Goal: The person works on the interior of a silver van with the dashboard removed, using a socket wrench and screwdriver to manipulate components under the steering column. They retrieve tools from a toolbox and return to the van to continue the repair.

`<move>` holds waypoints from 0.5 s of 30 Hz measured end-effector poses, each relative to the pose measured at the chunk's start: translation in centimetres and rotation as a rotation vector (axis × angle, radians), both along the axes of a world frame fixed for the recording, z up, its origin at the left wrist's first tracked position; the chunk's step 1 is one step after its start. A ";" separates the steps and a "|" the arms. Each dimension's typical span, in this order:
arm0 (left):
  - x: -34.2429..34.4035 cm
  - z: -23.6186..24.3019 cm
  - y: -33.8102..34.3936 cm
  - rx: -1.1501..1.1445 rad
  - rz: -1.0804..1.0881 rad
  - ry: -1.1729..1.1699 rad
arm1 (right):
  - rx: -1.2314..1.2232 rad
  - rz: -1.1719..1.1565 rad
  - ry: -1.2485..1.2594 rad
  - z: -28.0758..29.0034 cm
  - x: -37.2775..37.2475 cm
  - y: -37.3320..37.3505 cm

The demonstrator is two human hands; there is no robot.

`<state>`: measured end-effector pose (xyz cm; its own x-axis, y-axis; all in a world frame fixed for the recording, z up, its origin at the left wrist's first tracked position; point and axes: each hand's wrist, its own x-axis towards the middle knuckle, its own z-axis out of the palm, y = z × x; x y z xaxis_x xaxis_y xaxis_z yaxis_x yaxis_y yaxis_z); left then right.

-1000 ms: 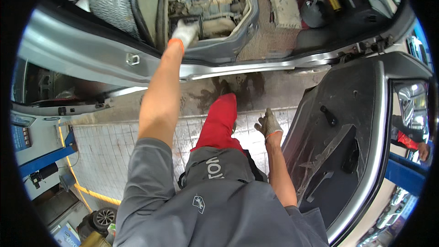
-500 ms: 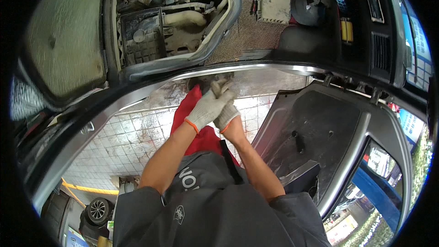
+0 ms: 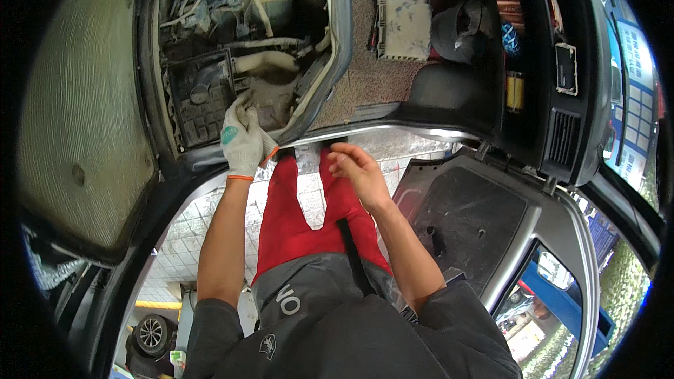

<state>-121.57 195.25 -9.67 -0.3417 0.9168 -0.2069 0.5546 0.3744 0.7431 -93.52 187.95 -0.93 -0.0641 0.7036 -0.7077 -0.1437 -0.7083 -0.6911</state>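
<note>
Hands | left hand (image 3: 242,142) (gloved) apparently gripping second glove (image 3: 247,109) | right hand (image 3: 357,168) bare, half-open

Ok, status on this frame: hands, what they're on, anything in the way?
Left hand gloved, resting on the dirty black tray in the open floor hatch. Right hand bare, empty, hovering over the door sill. Hoses crowd the hatch.

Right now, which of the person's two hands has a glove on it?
The left hand wears a white knitted glove and reaches into the open engine compartment. The right hand is bare and hangs in the air above the red trousers.
</note>
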 end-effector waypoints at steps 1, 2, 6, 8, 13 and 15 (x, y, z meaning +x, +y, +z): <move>0.4 -1.5 0.2 0.004 -0.007 0.056 | 0.062 -0.013 -0.043 -0.9 1.2 1.1; 1.0 -2.3 0.8 0.012 -0.009 0.111 | 0.069 -0.039 -0.075 -1.0 2.1 2.7; 3.6 -2.3 2.8 -0.199 -0.072 0.194 | 0.153 -0.054 -0.248 -4.5 8.1 9.8; 4.6 -2.2 2.9 -0.171 -0.134 0.196 | 0.144 -0.085 -0.305 -7.1 10.7 14.0; 7.2 -2.1 0.9 -0.042 -0.042 0.314 | 0.209 0.022 -0.487 -13.6 14.7 23.7; 7.8 -2.1 0.9 -0.047 0.018 0.416 | 0.202 0.162 -0.619 -15.2 14.9 26.8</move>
